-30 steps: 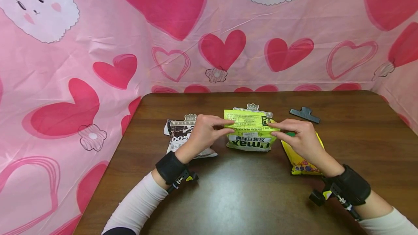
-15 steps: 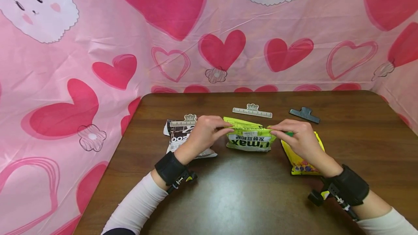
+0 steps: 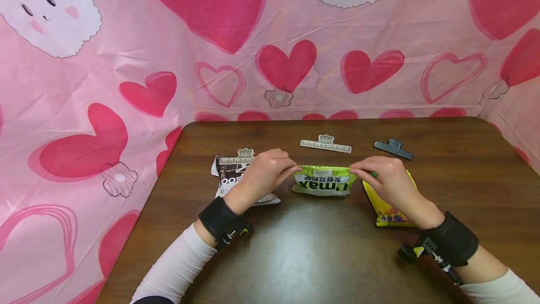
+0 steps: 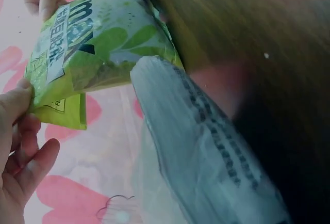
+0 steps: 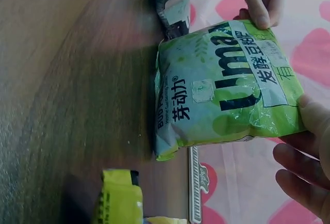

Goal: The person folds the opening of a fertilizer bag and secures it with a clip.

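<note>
A lime-green bag (image 3: 322, 183) printed "Umax" stands on the table between my hands, its lettering upside down in the head view. My left hand (image 3: 270, 172) pinches one upper corner between thumb and fingers. The opposite corner is pinched by my right hand (image 3: 386, 177). The bag's top is folded over backward; in the left wrist view the folded flap (image 4: 67, 111) hangs behind the bag. Beyond the bag lies a pale bag clip (image 3: 326, 144) with a ruler-like bar, and a dark grey bag clip (image 3: 394, 148) lies to its right.
Partly behind my left hand lies a black-and-white bag (image 3: 229, 179) with a pale clip (image 3: 243, 156) across its top. A yellow bag (image 3: 390, 208) sits under my right wrist. Past the far edge of the brown table (image 3: 312, 247) hangs a pink heart-patterned cloth (image 3: 329, 27).
The green bag's upright top panel has been folded back and down, away from me. The pale clip behind it is now fully visible. Both hands keep their pinch on the corners.
</note>
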Tool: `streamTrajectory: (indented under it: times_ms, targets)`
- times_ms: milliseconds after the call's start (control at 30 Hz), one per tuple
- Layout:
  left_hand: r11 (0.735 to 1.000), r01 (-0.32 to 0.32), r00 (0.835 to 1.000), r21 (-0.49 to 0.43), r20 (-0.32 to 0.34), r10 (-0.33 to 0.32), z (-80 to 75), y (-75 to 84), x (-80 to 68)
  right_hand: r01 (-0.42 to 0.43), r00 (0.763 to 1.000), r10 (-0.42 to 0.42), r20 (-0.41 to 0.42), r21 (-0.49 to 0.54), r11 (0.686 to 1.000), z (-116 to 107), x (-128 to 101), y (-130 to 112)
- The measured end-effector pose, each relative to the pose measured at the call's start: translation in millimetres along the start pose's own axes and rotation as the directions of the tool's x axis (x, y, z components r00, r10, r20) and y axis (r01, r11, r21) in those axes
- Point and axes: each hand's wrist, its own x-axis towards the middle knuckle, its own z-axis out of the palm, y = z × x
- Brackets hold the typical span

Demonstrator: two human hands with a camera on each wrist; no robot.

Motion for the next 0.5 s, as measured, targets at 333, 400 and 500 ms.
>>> streamTrajectory:
  times_ms: [333, 400, 500]
  targets:
    - [0.999, -0.015, 0.999, 0.044, 0.046, 0.013, 0.3, -1.3, 1.9, 0.06, 0.996, -0.051, 0.078, -0.115, 0.992, -2.8, 1.6, -0.9]
    - [0.998, -0.027, 0.998, 0.061, 0.055, 0.023, 0.8, -1.9, 2.5, 0.066, 0.995, -0.055, 0.087, -0.13, 0.989, -2.9, 1.9, -0.6]
    - [0.995, -0.049, 0.997, 0.081, 0.062, 0.044, 1.5, -2.6, 3.5, 0.079, 0.993, -0.066, 0.094, -0.137, 0.987, -2.5, 2.4, 0.3]
